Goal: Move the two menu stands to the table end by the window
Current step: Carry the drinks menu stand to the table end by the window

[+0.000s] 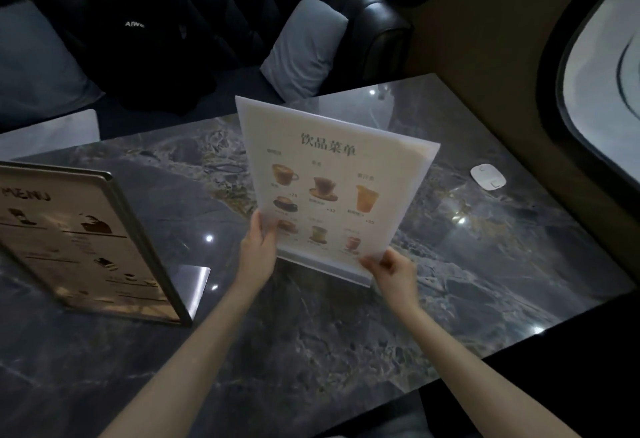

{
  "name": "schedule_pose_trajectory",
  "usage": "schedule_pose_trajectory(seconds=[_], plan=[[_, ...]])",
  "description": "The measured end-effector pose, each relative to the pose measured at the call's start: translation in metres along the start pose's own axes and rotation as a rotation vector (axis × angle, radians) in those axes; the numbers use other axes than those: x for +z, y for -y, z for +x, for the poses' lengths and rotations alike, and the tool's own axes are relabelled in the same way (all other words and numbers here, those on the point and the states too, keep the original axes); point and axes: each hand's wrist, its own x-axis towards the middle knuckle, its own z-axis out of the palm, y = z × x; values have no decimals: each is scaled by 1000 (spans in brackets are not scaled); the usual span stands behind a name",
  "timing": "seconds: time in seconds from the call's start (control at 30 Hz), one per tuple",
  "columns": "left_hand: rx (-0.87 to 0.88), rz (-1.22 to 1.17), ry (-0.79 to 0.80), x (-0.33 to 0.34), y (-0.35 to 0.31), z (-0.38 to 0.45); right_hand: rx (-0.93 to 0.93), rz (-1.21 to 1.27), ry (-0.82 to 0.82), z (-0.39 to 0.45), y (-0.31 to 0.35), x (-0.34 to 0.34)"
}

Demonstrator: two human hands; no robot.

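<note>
Head view: both hands are on the white menu stand [329, 188], left hand [258, 247] pinching its left edge, right hand [389, 269] with fingers [372, 262] pinching the lower right corner, stand at mid-table [346, 351] with the window [609, 56] well off to its right. First stand of two looks in hand; next it wants carrying rightward toward that window end, upright, short of the white pad [487, 177]. The dark stand [86, 240] waits left of the white one, untouched.

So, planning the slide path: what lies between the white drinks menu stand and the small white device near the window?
In the head view, only bare marble table separates the drinks menu stand from the white device.
</note>
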Motion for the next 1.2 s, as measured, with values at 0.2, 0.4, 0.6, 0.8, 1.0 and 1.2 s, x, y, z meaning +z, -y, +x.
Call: schedule_pose_trajectory(seconds=[0.2,0.4,0.6,0.8,1.0,1.2], plan=[[-55,-91,-9,42,-32,19,-53,-29,-64,9,0,-35],[-33,-132,82,111,-78,30,-43,-28,-169,31,-13,-94],[38,-136,190,188,-116,51,-23,-38,-234,64,-28,-161],[34,-72,322,265,-152,75,-8,-59,-325,92,-47,-229],[97,53,441,341,-184,83,34,-24,-426,106,-70,-287],[153,94,537,393,-201,87,81,54,-477,117,-88,-320]])
